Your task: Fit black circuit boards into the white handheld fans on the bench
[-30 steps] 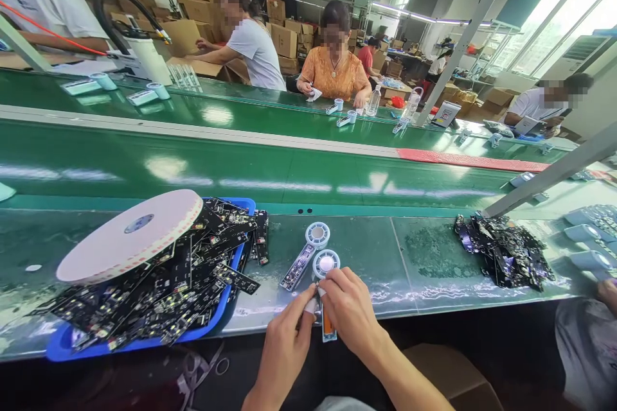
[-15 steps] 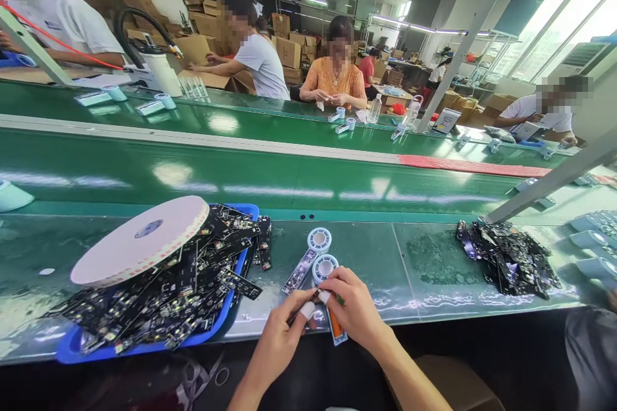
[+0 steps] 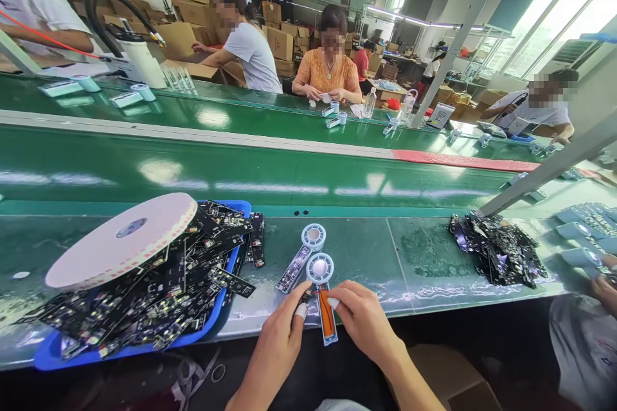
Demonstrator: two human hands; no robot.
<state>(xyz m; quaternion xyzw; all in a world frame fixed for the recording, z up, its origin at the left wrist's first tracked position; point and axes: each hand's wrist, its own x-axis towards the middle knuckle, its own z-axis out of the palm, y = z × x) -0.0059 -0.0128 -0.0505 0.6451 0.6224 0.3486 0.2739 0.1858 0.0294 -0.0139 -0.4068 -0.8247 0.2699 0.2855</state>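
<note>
A light-blue handheld fan (image 3: 320, 268) lies near the table's front edge, its handle open and an orange battery (image 3: 328, 318) showing inside. My left hand (image 3: 282, 327) is at the left of the handle, thumb and index finger closed on a small dark circuit board (image 3: 305, 297), mostly hidden by the fingers. At the handle's upper right edge, my right hand (image 3: 361, 311) has its fingertips pinched against the fan. White covers wrap a digit on each hand. Just behind lies a second fan (image 3: 295, 268), a circuit board visible in its handle.
To the left, a blue tray (image 3: 212, 327) is heaped with black circuit boards (image 3: 159, 295), a white label reel (image 3: 125, 237) on top. Another board pile (image 3: 496, 250) sits right. Beyond runs a green conveyor (image 3: 241, 170); co-workers sit across it. A co-worker's hand (image 3: 605, 289) shows at far right.
My hands have parted from a shared pinch above the fan, now one on each side of its handle. The orange battery is more exposed. The whole view has shifted slightly.
</note>
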